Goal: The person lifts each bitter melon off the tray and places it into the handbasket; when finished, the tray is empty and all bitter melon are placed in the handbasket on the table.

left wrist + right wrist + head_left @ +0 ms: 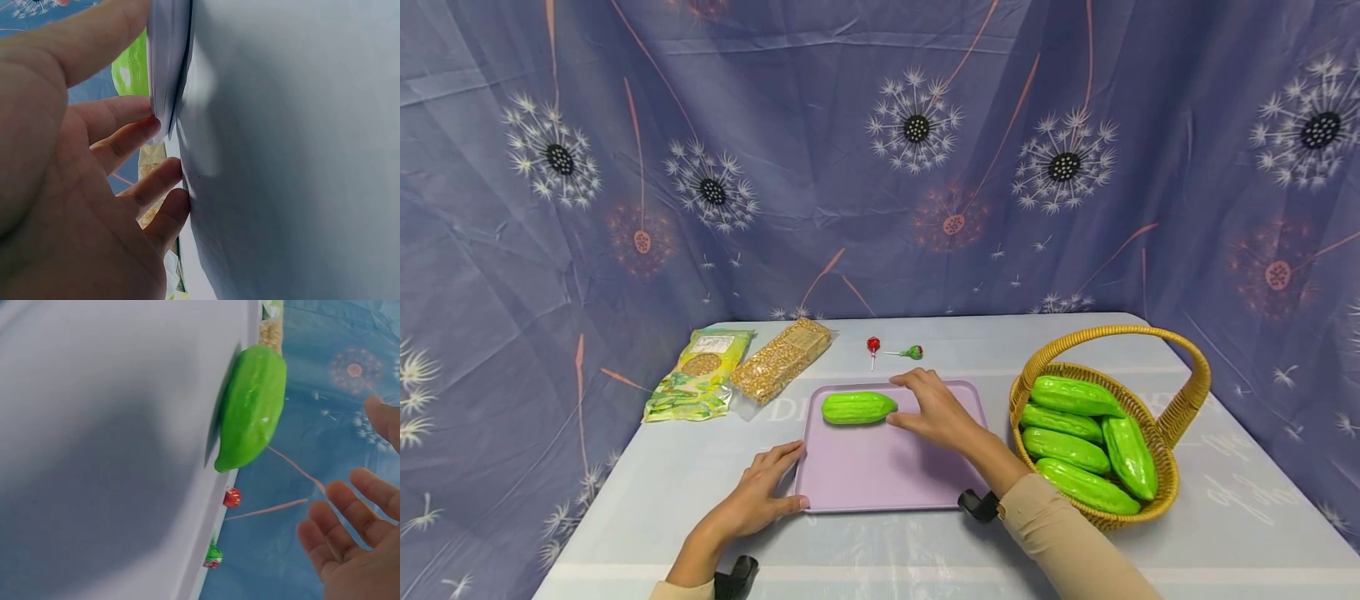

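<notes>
A shiny green bitter melon (858, 407) lies lengthwise near the back left of a lilac tray (880, 483). My right hand (936, 408) hovers over the tray at the melon's stem end, thumb and fingers apart. In the right wrist view a gap shows between those fingers (344, 512) and the melon (253, 406). My left hand (758, 490) rests at the tray's left edge, thumb at the front corner and fingertips farther back. The left wrist view shows its extended fingers (134, 134) against the tray's side (167, 62).
To the right stands a wicker basket (1167, 492) with a tall handle, holding several more green bitter melons (1067, 450). Behind the tray lie a red lollipop (873, 343) and a green lollipop (913, 352). Back left are a bag of kernels (782, 361) and a yellow-green packet (700, 375).
</notes>
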### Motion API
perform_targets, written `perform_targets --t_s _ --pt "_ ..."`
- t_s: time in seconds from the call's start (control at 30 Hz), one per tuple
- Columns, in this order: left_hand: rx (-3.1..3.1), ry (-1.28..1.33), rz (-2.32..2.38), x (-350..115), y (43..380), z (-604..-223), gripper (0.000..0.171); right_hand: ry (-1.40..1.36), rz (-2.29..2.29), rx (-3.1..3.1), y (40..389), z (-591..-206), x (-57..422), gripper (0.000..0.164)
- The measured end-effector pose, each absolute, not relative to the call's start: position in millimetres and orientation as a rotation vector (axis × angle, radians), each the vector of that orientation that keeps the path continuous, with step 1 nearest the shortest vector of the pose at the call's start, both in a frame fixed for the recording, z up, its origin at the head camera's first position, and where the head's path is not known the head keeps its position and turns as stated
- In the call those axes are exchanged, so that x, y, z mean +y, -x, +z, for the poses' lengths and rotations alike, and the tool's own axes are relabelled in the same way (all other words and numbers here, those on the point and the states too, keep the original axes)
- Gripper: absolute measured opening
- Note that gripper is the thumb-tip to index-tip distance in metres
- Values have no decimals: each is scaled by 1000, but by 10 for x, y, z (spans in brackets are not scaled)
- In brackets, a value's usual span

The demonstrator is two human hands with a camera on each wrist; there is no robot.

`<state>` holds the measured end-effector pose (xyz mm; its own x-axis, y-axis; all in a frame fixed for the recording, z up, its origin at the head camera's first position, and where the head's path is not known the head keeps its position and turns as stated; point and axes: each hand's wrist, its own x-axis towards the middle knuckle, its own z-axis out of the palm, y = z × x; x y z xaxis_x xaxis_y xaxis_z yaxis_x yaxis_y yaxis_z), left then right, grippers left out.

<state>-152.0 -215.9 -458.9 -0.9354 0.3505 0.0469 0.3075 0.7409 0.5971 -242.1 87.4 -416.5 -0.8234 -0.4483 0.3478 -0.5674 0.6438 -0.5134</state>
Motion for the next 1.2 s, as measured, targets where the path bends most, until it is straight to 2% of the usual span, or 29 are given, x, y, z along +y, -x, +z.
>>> perform_targets --t_s 0.73,1.2 --pt "2885 -553 947 -2167 1525 -4606 77 -792 882 -2878 2729 -4303 571 57" --pt "2888 -574 959 -2173 1515 -4622 76 -880 806 -2935 2866 -4443 505 55"
